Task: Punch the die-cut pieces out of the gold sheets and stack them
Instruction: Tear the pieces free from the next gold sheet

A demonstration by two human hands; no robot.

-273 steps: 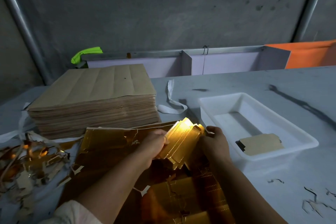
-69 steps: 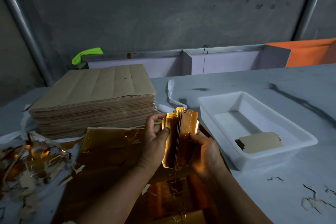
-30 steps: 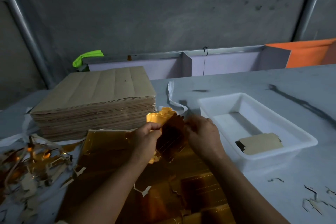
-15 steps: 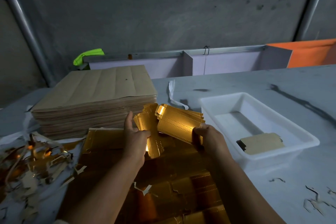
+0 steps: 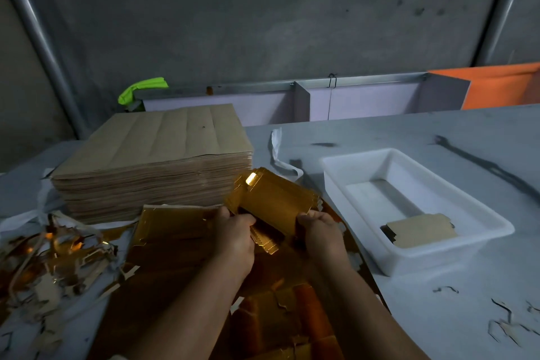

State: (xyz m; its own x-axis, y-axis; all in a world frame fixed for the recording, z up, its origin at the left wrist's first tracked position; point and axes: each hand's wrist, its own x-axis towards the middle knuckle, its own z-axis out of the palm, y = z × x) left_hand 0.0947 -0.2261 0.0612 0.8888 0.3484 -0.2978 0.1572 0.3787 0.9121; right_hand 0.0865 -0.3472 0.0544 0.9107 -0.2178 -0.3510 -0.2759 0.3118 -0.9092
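Since half a second ago left hand (image 5: 233, 234) has closed in: thumb no longer raised, fingers now curled onto the lower-left edge of the bundle of gold die-cut pieces (image 5: 274, 202). Right hand (image 5: 321, 231) pinches the lower-right end. The bundle is thin glossy foil card with dotted score lines and notched tabs, its pieces slightly fanned; count unreadable. Fingertips and the bundle's lower edge are hidden. Long axis runs upper-left to lower-right, gold face toward the camera. It is held above the punched gold sheets (image 5: 175, 225), which the forearms partly cover. Behind it is a matte brown stack of sheets (image 5: 152, 161); to the right, a white plastic tray (image 5: 409, 257) holds one piece (image 5: 420, 229), brown side up. Foil scrap pile (image 5: 52, 257) lies at far left, cut off by the frame.
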